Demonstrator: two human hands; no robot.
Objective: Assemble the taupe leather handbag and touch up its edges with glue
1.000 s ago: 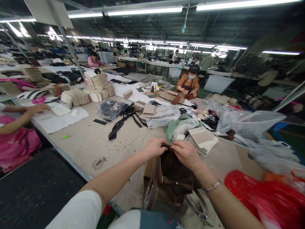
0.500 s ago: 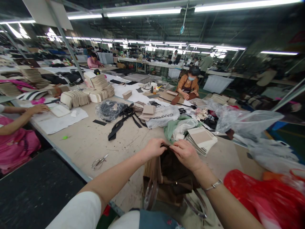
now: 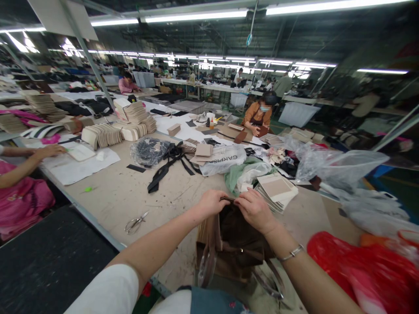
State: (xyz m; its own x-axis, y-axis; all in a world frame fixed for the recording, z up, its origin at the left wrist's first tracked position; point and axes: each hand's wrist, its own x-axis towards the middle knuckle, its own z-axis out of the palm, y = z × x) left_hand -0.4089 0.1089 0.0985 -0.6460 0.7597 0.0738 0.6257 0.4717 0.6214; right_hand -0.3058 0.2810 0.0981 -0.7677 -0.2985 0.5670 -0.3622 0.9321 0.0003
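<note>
A brown handbag (image 3: 240,264) stands at the table's near edge with its dark inside facing up. My left hand (image 3: 212,204) pinches the bag's far rim, fingers closed on it. Just to its right, my right hand (image 3: 253,208) is closed on the same rim. The fingertips of both hands are a short way apart along the edge. Two handles hang on the near side, and one clear-wrapped handle (image 3: 207,266) shows at the left. My forearms hide parts of the bag's sides.
Metal scissors (image 3: 135,223) lie left of the bag. Beyond are black straps (image 3: 160,174), a printed plastic bag (image 3: 224,159) and stacked beige panels (image 3: 276,189). Red plastic (image 3: 356,266) bulges at the right. A co-worker's hand (image 3: 54,150) works at the left; another person (image 3: 258,115) sits opposite.
Both hands keep hold of the bag's rim; my right hand's fingers have shifted slightly. The whole view has moved very little.
</note>
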